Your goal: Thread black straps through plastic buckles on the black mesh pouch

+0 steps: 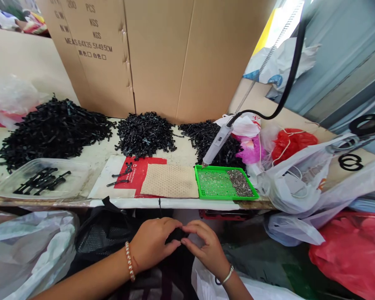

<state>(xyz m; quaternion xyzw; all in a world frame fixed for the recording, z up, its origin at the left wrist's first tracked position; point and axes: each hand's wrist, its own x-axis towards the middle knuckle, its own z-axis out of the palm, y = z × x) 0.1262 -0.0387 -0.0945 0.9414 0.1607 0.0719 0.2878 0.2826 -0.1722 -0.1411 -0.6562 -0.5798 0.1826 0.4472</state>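
My left hand (153,241) and my right hand (208,246) meet fingertip to fingertip in front of the table edge. Both are closed in a pinch; whatever is between them is too small and dark to make out. Beyond them on the table lie a tan textured pad (170,181) and a red and white sheet (104,183) with a few small black plastic parts (125,173). To the pad's right, a bright green tray (217,183) holds many tiny metal pieces. An electric screwdriver (218,143) hangs with its tip over that tray.
Heaps of black plastic parts (53,129) line the back, before a large cardboard box (162,58). A clear plastic container (78,177) with longer black parts stands at left. Plastic bags (296,183) crowd the right, and a black cable (292,79) loops above.
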